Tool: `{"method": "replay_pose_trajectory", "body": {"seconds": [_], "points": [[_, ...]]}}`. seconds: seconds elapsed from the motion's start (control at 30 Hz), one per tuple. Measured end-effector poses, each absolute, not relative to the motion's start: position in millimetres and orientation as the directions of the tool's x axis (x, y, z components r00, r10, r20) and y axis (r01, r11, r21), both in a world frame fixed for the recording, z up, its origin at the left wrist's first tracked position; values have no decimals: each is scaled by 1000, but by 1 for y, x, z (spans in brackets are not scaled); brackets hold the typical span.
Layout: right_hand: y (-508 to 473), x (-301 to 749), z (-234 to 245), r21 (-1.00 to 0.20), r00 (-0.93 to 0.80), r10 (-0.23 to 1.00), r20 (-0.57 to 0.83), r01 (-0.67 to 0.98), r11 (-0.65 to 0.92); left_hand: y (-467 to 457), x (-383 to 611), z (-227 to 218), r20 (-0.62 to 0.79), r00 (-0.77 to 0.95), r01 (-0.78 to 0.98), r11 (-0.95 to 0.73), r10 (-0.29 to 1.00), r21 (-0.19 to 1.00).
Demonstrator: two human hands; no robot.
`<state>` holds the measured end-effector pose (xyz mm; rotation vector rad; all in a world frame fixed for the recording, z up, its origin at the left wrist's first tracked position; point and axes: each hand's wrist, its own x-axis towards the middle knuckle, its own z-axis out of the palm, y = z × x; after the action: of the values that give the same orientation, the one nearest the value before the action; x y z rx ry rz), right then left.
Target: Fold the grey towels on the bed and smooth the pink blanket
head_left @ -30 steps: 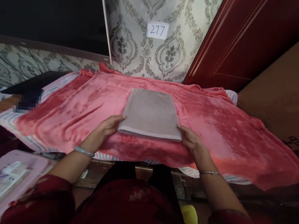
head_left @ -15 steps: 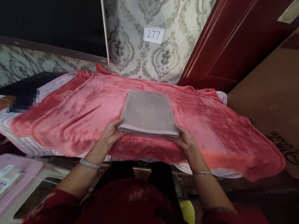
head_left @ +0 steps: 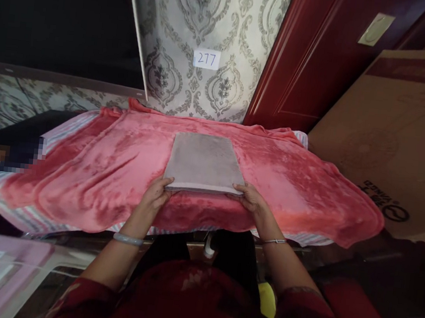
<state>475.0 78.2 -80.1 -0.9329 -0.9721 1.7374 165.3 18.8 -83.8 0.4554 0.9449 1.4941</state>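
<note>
A grey folded towel [head_left: 205, 161] lies flat on the pink blanket [head_left: 282, 176], its pale front edge facing me. My left hand [head_left: 157, 192] pinches the front left corner, thumb on top and fingers underneath. At the front right corner, my right hand [head_left: 251, 197] grips in the same way. The fingers under the cloth are mostly hidden. Beneath the blanket, a striped cloth [head_left: 20, 217] shows along the edges of the table.
A large dark screen [head_left: 60, 16] stands at the back left. To the right are a red door [head_left: 306, 57] and a big cardboard box [head_left: 407, 144]. A pink and white stool-like piece [head_left: 16, 252] stands at lower left. A paper marked 277 [head_left: 207, 59] hangs on the wall.
My thumbs have come further onto the towel's top at both front corners. The towel stays flat on the blanket. The whole view has shifted slightly.
</note>
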Motion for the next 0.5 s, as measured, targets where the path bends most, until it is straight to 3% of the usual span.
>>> {"method": "replay_pose_trajectory", "body": {"seconds": [0.5], "points": [[79,477,-83,-871,-373,914,-158,-384,-307,5,173,-64,-260,-208,-552,106,943,827]]}}
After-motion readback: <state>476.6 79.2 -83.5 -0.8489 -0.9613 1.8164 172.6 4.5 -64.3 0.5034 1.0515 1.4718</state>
